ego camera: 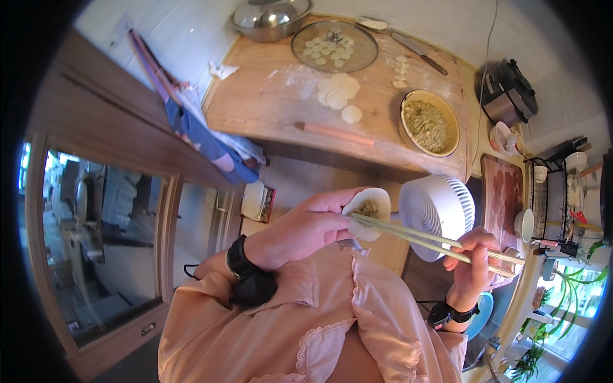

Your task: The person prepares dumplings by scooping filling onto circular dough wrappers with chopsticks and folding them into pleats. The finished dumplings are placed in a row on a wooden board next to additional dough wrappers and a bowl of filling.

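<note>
My left hand (306, 222) holds a round dough wrapper (378, 198) by its edge, in front of my chest. A small mound of filling (368, 209) sits on the wrapper. Between the fingers of my right hand (476, 261) is a pair of light chopsticks (421, 235), their tips touching the filling. Beyond my hands, on the wooden board (268, 107), stands a yellow bowl of chopped filling (428, 125). A stack of flat wrappers (337, 90) and one single wrapper (352, 114) lie left of it. A wooden rolling pin (335, 133) rests near the board's front edge.
A glass lid (306, 60) covers small dough pieces at the back, beside a covered metal bowl (282, 24). A large knife (421, 52) lies at the back right, behind small dough pieces (400, 72). A white fan (438, 213) stands just beyond my hands.
</note>
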`<state>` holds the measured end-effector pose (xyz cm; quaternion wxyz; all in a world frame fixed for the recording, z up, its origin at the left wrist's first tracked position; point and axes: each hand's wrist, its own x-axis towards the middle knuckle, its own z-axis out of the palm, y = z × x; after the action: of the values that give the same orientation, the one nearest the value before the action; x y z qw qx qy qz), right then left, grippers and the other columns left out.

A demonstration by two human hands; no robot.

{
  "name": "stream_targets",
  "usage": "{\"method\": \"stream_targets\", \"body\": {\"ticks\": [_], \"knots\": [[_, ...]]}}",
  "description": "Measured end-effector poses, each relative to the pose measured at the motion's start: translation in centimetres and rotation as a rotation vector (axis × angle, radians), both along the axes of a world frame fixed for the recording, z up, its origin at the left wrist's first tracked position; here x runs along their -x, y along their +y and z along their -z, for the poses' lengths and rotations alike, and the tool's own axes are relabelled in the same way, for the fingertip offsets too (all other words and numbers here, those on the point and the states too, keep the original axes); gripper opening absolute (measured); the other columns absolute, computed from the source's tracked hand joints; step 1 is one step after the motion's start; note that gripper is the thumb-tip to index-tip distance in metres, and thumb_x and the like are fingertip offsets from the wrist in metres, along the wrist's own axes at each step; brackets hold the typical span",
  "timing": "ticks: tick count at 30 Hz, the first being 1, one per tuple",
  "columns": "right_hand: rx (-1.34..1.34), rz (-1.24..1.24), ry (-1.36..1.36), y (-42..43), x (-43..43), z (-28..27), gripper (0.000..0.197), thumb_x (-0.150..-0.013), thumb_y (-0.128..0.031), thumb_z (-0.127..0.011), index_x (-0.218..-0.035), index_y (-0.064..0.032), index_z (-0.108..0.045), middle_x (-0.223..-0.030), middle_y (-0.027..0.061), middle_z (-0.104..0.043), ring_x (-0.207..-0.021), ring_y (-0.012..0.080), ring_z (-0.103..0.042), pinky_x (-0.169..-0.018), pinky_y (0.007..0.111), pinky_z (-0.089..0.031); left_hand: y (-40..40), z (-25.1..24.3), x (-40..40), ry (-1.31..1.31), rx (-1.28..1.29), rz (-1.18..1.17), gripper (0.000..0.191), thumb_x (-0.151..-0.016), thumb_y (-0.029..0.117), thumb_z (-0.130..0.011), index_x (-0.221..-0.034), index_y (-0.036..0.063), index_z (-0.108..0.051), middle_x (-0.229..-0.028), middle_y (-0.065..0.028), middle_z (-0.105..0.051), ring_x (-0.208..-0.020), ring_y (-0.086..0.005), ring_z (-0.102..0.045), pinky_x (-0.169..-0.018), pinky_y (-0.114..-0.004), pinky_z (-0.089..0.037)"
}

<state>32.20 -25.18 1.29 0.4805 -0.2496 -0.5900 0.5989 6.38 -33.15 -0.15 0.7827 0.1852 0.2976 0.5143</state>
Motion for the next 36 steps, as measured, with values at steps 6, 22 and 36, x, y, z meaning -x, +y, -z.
{"method": "stream_targets", "body": {"ticks": [6,22,36], "knots": [[0.099,0.116,0.098,5.9,0.5,0.6,0.028,-0.09,-0.022,-0.043,-0.081,0.004,-0.049,-0.066,0.0144,-0.053,-0.045,0.0157,-0.053,-0.038,0.02,-0.042,6.1,-0.3,1.6,0.03,0.012,0.063,0.045,-0.083,-0.003,-0.036,-0.128,-0.001,-0.034,-0.12,-0.0121,-0.048,-0.11,-0.0195,-0.049,-0.092,-0.033,-0.041],[0.358,0.319,0.333,9.9,4.1,1.3,0.024,-0.092,-0.02,-0.04,-0.081,-0.0008,-0.048,-0.064,0.0101,-0.05,-0.04,0.0106,-0.045,-0.035,0.016,-0.035,18.0,-1.2,7.6,-0.216,0.082,0.369,0.05,-0.078,-0.005,-0.037,-0.128,-0.0014,-0.033,-0.126,-0.0171,-0.042,-0.116,-0.0264,-0.044,-0.099,-0.037,-0.035],[0.309,0.702,0.193,11.6,8.2,0.1,0.022,-0.092,-0.019,-0.039,-0.084,-0.0001,-0.049,-0.061,0.0096,-0.05,-0.041,0.0105,-0.044,-0.035,0.017,-0.033,25.0,0.2,11.8,-0.204,0.042,0.528,0.052,-0.076,-0.004,-0.037,-0.128,-0.0036,-0.032,-0.127,-0.0187,-0.041,-0.119,-0.0268,-0.041,-0.101,-0.038,-0.032]]}}
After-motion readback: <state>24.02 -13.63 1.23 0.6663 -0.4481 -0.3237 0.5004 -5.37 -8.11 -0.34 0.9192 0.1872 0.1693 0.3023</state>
